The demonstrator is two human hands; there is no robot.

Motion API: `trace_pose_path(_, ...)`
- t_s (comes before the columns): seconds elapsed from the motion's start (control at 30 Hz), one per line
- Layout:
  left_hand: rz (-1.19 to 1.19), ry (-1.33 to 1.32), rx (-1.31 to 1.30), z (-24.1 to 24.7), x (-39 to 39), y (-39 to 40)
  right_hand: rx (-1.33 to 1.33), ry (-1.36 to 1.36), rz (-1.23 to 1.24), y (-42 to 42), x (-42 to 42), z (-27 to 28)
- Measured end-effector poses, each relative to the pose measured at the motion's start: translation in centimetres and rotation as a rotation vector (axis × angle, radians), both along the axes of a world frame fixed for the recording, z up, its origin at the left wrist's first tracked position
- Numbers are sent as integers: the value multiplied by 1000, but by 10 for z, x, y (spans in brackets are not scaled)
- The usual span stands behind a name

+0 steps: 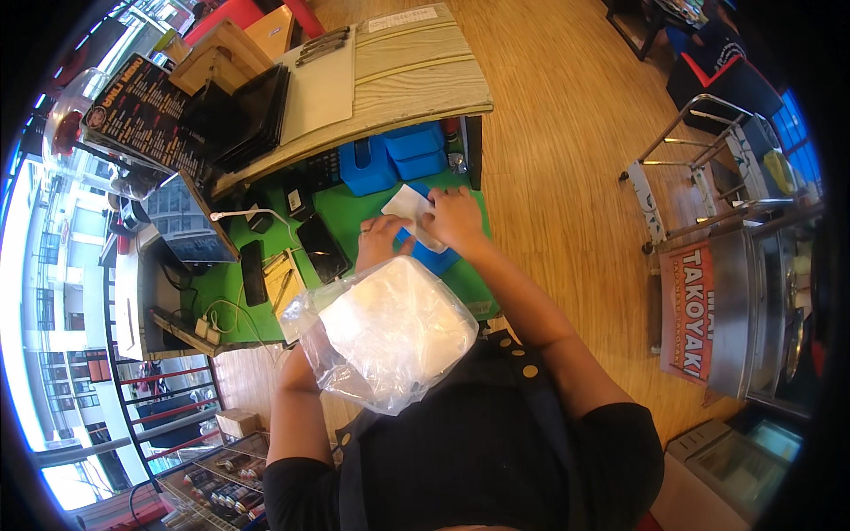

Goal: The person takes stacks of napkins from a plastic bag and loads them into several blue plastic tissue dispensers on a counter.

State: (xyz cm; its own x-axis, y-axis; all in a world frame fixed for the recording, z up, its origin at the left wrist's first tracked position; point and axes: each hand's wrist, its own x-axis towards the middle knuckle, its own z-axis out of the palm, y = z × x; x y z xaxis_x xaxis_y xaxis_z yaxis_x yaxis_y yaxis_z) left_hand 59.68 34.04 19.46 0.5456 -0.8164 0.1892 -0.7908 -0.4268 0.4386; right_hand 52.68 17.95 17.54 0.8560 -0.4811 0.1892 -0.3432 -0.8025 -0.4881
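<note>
A folded white paper napkin (402, 203) lies slanted over a blue plastic container (435, 260) on the green desk surface (473, 279). My right hand (458, 216) grips the napkin's right side with bent fingers. At its left edge, my left hand (380, 240) touches the paper with its fingertips; whether they pinch it is unclear. Nearer my body, a clear plastic bag (307, 318) wraps a thick white stack (405, 318), seemingly of napkins. The bag covers part of my left forearm.
Blue plastic bins (367, 166) stand under the wooden counter (418, 60). Left of my hands lie a black tablet-like device (323, 247), a phone (253, 272) and a yellow notepad (284, 282) with pens. A monitor (192, 219) stands farther left. A metal cart (697, 166) is at right.
</note>
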Motion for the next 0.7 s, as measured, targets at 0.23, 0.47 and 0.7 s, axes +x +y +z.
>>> trace_pose_path(0.23, -68, -169, 188, 8, -6, -11, 78, -147, -148, 18, -2, -4)
trace_pose_path(0.47, -165, -352, 199, -2, 2, -15, 93, -180, -136, 21, 0, -8)
trace_pose_path(0.7, -279, -496, 416, -15, 9, -23, 87, -342, 65, 8, -41, 10)
